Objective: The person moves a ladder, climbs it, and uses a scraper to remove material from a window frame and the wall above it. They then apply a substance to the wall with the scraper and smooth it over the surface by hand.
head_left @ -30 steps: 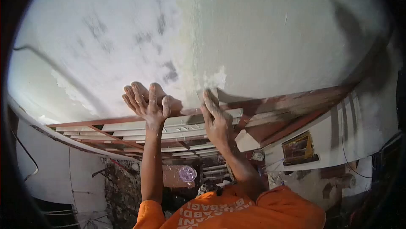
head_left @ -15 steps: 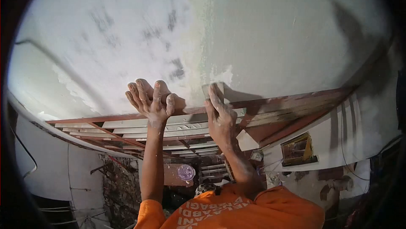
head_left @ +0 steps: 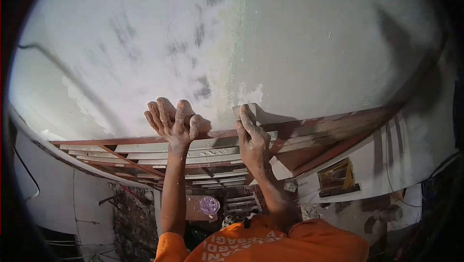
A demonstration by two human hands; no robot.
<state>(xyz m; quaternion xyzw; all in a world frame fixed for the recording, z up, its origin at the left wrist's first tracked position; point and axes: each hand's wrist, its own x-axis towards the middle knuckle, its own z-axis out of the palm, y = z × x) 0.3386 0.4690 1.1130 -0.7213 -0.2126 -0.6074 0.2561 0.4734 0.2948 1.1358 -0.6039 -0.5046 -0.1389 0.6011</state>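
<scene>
At a pale wall, a person in an orange shirt grips a small flat pad w/ the R hand; one finger lies along its outer face, thumb nr its lower L edge. The pad sits just above a red-brown beam, below a ragged white patch, its underside hidden; material can't be told. The L hand, w/ nothing visible in it, has fingers spread wide beside the wall's chalky white area, against or just off the surface (contact unclear).

Judging by looks, the pad is prob. light, thin & fairly stiff, unlikely to break, tho corners may bend or wear if pressed unevenly. White dust on both hands could make it slippery. Best hold: fingers flat over the middle of the outer face, thumb bracing the lower edge, tips kept in from the rim so pressure stays even. Below, approx. centre, a purplish tub stands on a brown surface.
</scene>
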